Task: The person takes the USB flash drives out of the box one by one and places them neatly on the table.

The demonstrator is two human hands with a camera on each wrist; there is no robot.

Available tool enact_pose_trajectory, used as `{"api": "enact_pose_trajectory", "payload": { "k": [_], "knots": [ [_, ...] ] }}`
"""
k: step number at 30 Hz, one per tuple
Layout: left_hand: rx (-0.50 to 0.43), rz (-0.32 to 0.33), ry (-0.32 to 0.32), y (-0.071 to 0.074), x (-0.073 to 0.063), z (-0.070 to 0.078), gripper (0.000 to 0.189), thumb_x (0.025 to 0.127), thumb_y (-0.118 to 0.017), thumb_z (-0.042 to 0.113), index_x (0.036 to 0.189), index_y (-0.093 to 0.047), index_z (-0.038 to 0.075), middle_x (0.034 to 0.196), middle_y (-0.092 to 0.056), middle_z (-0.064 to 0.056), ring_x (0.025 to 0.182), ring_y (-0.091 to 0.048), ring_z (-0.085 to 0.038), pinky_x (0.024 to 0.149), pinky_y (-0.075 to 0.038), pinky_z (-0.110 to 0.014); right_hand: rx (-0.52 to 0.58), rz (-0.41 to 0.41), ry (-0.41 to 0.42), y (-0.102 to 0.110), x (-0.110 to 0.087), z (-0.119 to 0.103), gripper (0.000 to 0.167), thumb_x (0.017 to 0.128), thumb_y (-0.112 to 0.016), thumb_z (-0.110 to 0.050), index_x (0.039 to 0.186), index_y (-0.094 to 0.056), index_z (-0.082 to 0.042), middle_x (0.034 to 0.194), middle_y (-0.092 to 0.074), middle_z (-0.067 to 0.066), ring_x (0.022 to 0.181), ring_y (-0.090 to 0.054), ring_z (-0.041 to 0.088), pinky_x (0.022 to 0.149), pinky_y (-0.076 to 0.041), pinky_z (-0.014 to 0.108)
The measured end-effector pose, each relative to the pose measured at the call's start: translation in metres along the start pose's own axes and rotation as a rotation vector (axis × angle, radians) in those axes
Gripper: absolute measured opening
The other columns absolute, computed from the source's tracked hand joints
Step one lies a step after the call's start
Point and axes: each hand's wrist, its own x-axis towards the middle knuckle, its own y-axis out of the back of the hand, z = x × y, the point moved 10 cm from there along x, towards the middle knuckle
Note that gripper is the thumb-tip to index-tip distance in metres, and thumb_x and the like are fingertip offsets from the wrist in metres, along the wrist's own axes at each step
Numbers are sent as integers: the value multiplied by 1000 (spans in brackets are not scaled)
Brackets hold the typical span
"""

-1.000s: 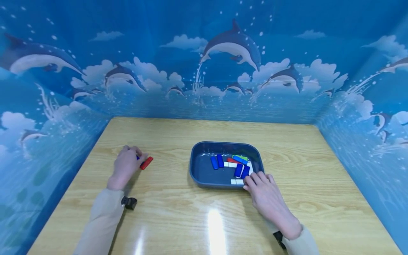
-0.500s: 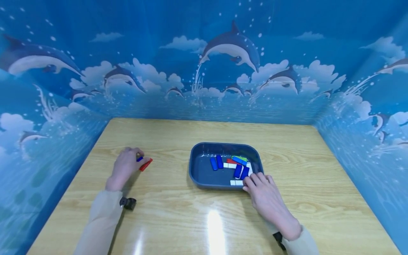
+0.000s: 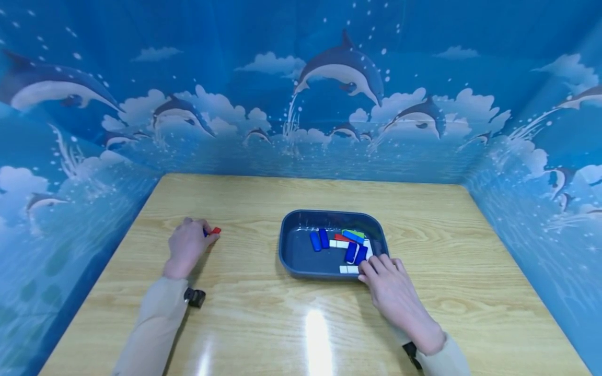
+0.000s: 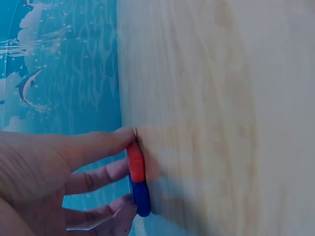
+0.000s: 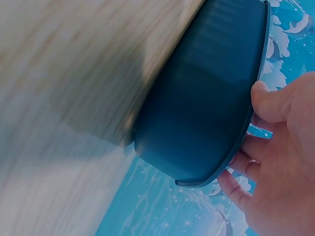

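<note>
A small red block [image 4: 136, 164] lies toward the left side of the table [image 3: 244, 324], end to end against a blue block [image 4: 141, 198]; whether either touches the wood I cannot tell. The left hand [image 3: 186, 243] holds the red one in a narrow pinch, thumb on its near end, other fingers beyond. Both blocks look smooth and hard, the blue one round-ended. Right of the middle sits a dark blue tray [image 3: 301, 258], a deep rectangle with rounded corners and a slight sheen. The right hand [image 3: 392, 290] grips its near right corner, thumb outside the rim. Two blue pieces [image 3: 320, 239] lie side by side in its middle; to their right is a loose heap of red, green, white and blue pieces [image 3: 351, 253], partly overlapping. The tabletop is pale, glossy and wood-grained, with a bright streak of reflected light at the near side. Beyond its left, far and right edges hangs a blue backdrop [image 3: 235, 151], softly creased, printed with leaping dolphins [image 3: 345, 68], clouds and spray.
</note>
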Motion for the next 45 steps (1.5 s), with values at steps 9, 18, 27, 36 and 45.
{"api": "enact_pose_trajectory", "payload": {
  "k": [9,18,27,36,45],
  "knots": [
    [64,-73,94,-8,1,-6,37,95,-70,36,87,-68,1,126,-48,-37,102,-58,-51,69,-54,-59,8,-7,-4,-1,0,0,14,94,-68,-22,99,-63,-10,88,-56,2,86,-49,24,78,-42,40],
    [-8,129,9,18,-7,13,41,95,-72,39,91,-68,-1,123,-53,-34,106,-54,-51,64,-53,-58,5,6,5,1,1,0,15,94,-68,-23,99,-62,-10,88,-55,2,86,-49,24,78,-42,41],
    [-175,433,-328,77,-22,122,16,97,-69,19,102,-71,4,109,-68,-20,96,-64,-38,72,-53,-51,2,-1,-5,1,0,1,14,95,-67,-23,99,-63,-10,88,-55,2,86,-48,24,79,-42,41],
    [-120,178,-547,10,-32,229,12,96,-73,20,103,-72,11,106,-70,-8,94,-66,-23,77,-58,-36,12,5,-1,0,0,0,14,95,-68,-23,100,-63,-11,89,-57,1,86,-50,23,79,-43,40],
    [139,-99,-547,-73,-28,250,37,95,-73,33,117,-70,4,110,-68,-12,101,-64,-25,89,-56,-38,17,1,-4,0,0,0,12,95,-67,-22,99,-62,-11,88,-56,1,85,-49,23,80,-43,41]
  ]
}}
